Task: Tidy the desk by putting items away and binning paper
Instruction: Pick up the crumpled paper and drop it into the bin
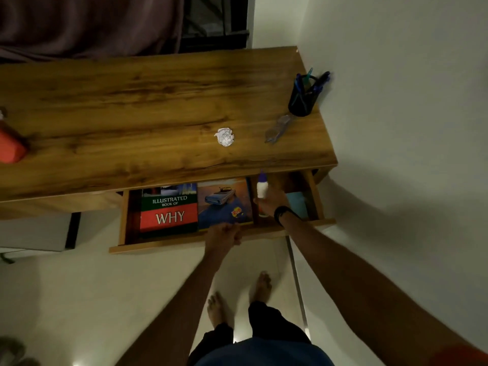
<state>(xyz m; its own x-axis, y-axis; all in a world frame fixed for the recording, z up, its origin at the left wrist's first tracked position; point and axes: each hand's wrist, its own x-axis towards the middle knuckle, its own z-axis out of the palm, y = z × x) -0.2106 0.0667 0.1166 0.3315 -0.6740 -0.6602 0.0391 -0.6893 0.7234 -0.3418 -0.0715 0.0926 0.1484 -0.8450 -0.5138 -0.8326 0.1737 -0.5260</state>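
Observation:
A wooden desk (132, 107) has its drawer (158, 247) pulled out below the front edge. My right hand (272, 200) grips a white glue bottle (262, 188) with a purple cap, held over the drawer's right section. My left hand (224, 235) is closed on the drawer's front rim. Inside the drawer lie a book titled "Illustrated Book of Why" (169, 210) and a book with a blue car cover (224, 202). A crumpled ball of white paper (225, 137) sits on the desktop. A clear plastic item (278, 128) lies near the black pen holder (302, 97).
A red object (10, 149) sits at the desk's left edge. A white wall runs along the right side of the desk. A curtain (87, 25) hangs behind it. My bare feet (237, 297) stand on the pale floor below the drawer.

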